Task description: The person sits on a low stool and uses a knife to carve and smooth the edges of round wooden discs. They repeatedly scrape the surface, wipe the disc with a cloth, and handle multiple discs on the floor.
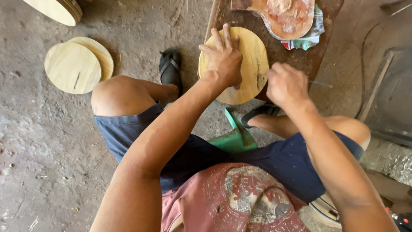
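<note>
The work in hand is the treatment of a round wooden disc (244, 64) that rests on a dark brown board (309, 60) in front of the seated person. The left hand (225, 58) lies flat on the disc's upper left part, fingers spread and pressing down; it steadies the disc and does not grasp it. The right hand (285, 83) is curled shut at the disc's right edge, and a thin rod-like tool (319, 83) projects from it to the right; what the tool's working end does at the edge is hidden by the fist. A dark slit-like mark shows on the disc face just left of the right hand. Judged from the layout, the work is in mid-course: two similar discs (77, 64) lie stacked on the floor well to the left, each appearing to bear a slit, and another disc (58, 8) shows at the top left corner, so several pieces appear to have been set aside while this one is under treatment. Whether they are finished cannot be told. A paddle-shaped board with pinkish paste (287, 17) lies beyond the disc, apart from both hands. A green seat edge (236, 137) shows between the person's knees.
</note>
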